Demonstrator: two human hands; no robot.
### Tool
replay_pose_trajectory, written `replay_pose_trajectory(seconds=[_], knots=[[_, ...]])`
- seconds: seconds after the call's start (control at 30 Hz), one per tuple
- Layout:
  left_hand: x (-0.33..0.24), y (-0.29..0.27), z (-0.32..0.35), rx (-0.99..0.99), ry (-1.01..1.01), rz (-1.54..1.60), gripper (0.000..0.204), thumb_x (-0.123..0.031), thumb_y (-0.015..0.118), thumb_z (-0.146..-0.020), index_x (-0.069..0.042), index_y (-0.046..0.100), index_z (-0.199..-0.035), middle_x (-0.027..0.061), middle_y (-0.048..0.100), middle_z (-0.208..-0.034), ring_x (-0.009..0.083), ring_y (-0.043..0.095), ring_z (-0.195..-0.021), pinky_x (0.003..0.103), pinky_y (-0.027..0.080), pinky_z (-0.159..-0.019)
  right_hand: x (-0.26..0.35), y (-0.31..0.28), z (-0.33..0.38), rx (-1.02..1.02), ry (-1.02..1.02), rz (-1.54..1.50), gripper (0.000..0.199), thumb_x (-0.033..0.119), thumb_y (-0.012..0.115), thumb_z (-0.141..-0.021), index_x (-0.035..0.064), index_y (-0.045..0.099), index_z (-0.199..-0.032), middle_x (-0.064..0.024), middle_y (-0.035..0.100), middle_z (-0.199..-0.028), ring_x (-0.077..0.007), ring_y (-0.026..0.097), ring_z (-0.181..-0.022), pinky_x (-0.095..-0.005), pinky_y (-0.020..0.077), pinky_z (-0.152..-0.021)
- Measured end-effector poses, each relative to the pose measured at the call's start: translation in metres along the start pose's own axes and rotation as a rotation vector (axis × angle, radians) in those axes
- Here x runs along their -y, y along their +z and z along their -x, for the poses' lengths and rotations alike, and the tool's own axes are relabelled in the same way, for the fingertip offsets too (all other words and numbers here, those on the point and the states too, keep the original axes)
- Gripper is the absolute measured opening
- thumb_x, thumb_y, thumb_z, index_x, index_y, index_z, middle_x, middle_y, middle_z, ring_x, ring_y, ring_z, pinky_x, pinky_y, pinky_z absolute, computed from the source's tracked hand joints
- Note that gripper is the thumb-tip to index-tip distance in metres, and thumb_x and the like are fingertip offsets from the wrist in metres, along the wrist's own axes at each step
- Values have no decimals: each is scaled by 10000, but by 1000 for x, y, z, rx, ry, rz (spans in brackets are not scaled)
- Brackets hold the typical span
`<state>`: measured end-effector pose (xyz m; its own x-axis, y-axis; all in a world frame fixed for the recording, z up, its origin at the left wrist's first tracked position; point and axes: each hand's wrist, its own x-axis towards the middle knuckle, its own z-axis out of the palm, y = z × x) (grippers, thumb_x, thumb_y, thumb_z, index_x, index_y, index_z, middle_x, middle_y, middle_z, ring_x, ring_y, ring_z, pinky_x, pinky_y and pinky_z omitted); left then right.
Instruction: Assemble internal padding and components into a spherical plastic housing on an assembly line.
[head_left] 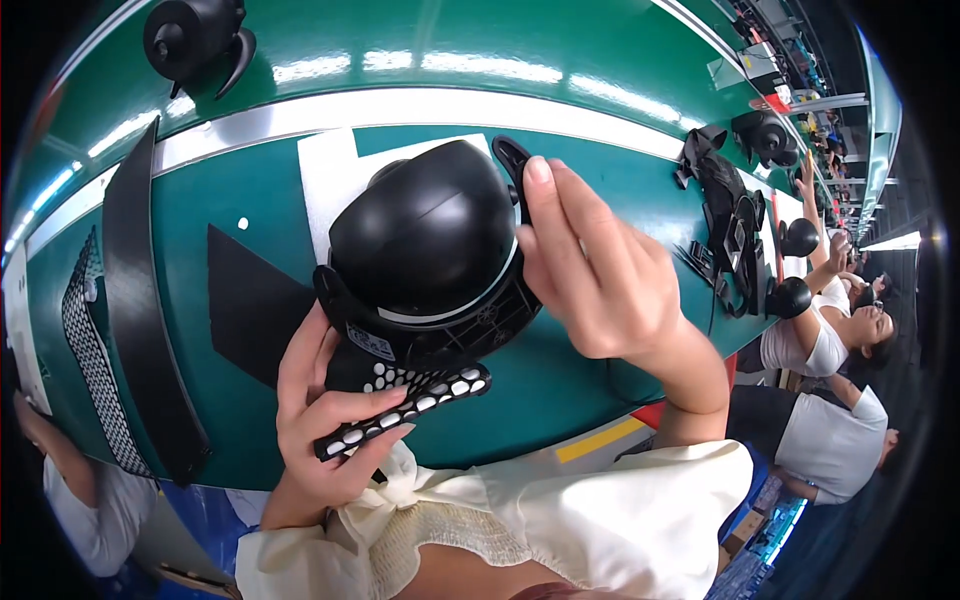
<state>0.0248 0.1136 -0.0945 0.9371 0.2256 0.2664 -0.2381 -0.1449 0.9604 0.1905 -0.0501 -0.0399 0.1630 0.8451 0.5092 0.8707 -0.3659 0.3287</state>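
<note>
A glossy black dome-shaped device (pixel 425 230), its round lower rim dark and ribbed, sits in front of me on the green bench. My left hand (pixel 335 430) is closed around a black band with white oval spots (pixel 405 410), below the dome. Some of its fingers reach up beside a black side arm (pixel 335 297) on the dome's left. On the other side, my right hand (pixel 605 265) has its fingers pressed together at a black looped side arm (pixel 510 155). Whether the fingertips grip anything more behind that arm is hidden.
White paper (pixel 320 170) and a dark flat sheet (pixel 250 305) lie under and beside the dome. Left are a long black strip (pixel 145 300) and a perforated band (pixel 85 340). Black straps (pixel 735 230) lie right. Another black device (pixel 195 40) stands beyond; co-workers (pixel 835 430) are at right.
</note>
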Motion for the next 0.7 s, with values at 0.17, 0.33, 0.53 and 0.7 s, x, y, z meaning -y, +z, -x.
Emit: replay_pose_trajectory(seconds=[0.17, 0.33, 0.53, 0.7], knots=[[-4, -4, 6, -31, -7, -59, 207, 17, 666, -590, -26, 623, -788, 280, 253, -1291, 411, 335, -1181, 462, 239, -978, -16, -20, -7, 137, 132, -435, 285, 131, 481, -825, -74, 569, -1002, -177, 568, -928, -229, 577, -733, -274, 466, -577], [-13, -4, 4, -25, 62, -231, 249, -30, 603, -549, -35, 642, -796, 262, 320, -1199, 363, 402, -1088, 395, 325, -899, -30, -30, 6, -246, 455, -731, 127, -16, 468, -800, -54, 586, -830, -137, 593, -783, -216, 569, -667, -264, 449, -590], [-37, 2, 13, 45, 25, 37, 270, 52, 615, -600, 54, 578, -868, 168, 574, -801, 215, 557, -694, 261, 443, -632, 35, -49, 4, 75, 262, -1111, 281, 174, 684, -687, -8, 576, -873, -91, 589, -781, -204, 564, -685, -269, 423, -592], [-37, 15, 15, -54, -143, -1, 190, 44, 636, -718, 39, 562, -892, 87, 631, -747, 63, 578, -646, 158, 438, -530, 57, -37, 15, 166, 472, -1396, 169, 1, 691, -654, -30, 586, -783, -101, 594, -695, -160, 551, -552, -224, 417, -468]])
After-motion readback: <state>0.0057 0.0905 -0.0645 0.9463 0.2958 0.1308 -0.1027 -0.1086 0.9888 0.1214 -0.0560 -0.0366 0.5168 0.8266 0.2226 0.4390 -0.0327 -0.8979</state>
